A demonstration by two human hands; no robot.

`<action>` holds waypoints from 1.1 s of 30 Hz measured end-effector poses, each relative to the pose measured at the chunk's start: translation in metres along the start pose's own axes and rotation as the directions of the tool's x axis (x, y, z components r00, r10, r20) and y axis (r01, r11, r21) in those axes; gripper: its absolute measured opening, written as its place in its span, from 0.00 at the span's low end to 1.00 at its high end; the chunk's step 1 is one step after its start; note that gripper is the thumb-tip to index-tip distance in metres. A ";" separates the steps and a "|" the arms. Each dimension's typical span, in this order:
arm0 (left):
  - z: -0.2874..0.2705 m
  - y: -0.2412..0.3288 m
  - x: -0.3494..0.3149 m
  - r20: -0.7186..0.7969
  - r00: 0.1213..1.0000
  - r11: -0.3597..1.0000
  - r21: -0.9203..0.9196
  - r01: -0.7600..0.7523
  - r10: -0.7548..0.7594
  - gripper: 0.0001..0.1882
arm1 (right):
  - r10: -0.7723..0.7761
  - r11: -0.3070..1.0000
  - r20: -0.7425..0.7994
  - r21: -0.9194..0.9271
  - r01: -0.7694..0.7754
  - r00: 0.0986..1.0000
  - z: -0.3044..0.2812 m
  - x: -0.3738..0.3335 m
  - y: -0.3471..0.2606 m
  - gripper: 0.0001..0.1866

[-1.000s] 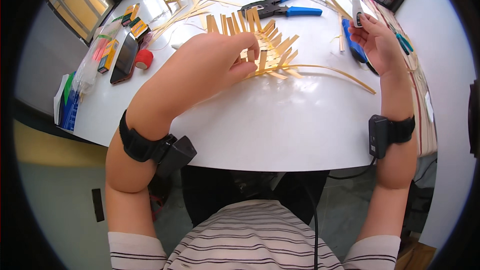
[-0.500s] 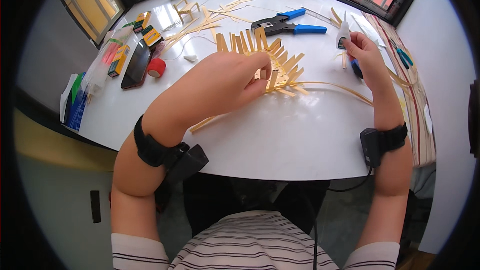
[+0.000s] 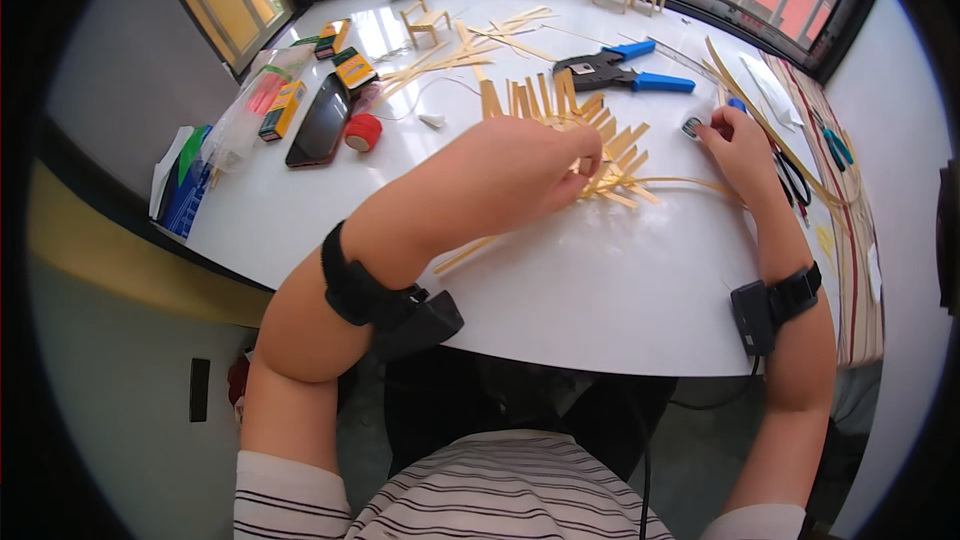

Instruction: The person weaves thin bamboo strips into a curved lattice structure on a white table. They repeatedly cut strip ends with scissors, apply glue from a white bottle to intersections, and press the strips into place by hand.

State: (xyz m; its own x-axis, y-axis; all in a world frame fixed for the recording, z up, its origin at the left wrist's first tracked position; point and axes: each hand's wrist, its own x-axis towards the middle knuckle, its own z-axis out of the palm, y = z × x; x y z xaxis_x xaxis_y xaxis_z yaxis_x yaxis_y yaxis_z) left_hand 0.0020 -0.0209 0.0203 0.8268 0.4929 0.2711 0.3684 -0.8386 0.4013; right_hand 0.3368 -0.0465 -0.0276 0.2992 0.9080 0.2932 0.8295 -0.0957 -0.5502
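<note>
My left hand (image 3: pixel 545 165) is closed, thumb and fingertips pinching the near edge of a partly woven bamboo-strip piece (image 3: pixel 622 162). Strip ends stand up around its far side, and my hand covers much of the rest. To its right, my right hand (image 3: pixel 738 148) has its fingers around a small white glue bottle (image 3: pixel 691 128), held low near the tabletop; the bottle's tip cannot be made out. One long thin bamboo strip (image 3: pixel 680 181) runs from the woven piece toward my right wrist.
Behind the woven piece lies a blue-handled crimping tool (image 3: pixel 610 68). Loose bamboo strips (image 3: pixel 510 28) and a miniature chair (image 3: pixel 424 22) are beyond it to the left. A phone (image 3: pixel 320 120), small boxes (image 3: pixel 283 110) and a red roll (image 3: pixel 362 132) sit left; green-handled pliers (image 3: pixel 835 145) lie right.
My right hand has lowered the glue bottle from upright toward the tabletop. My left hand keeps its hold on the woven piece. The whole view has shifted, moving things rightward in the picture.
</note>
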 end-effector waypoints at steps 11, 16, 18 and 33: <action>-0.002 0.002 0.002 0.076 0.997 0.998 0.053 0.021 -0.025 0.07 | -0.106 0.986 -0.028 0.129 0.109 0.994 -0.004 0.000 0.008 0.28; -0.001 -0.003 0.000 0.055 0.998 0.998 0.052 -0.017 0.014 0.07 | -0.153 0.912 -0.265 0.334 0.239 0.952 -0.034 0.001 0.004 0.27; 0.001 -0.003 0.004 0.042 0.996 0.995 0.048 -0.083 0.081 0.06 | -0.214 0.872 -0.305 0.368 0.322 0.928 -0.053 -0.006 -0.006 0.24; 0.037 -0.022 0.009 -0.228 0.949 0.976 0.043 -0.215 0.219 0.07 | -0.453 0.857 0.505 0.020 0.515 0.735 0.016 -0.004 -0.291 0.08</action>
State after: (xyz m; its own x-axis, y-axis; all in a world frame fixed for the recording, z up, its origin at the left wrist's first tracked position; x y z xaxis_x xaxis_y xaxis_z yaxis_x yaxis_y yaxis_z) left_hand 0.0176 -0.0069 -0.0183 0.7683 0.3370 0.5442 0.2001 -0.9340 0.2959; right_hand 0.0862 -0.0155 0.1188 -0.3942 0.9164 0.0700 0.8556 0.3937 -0.3362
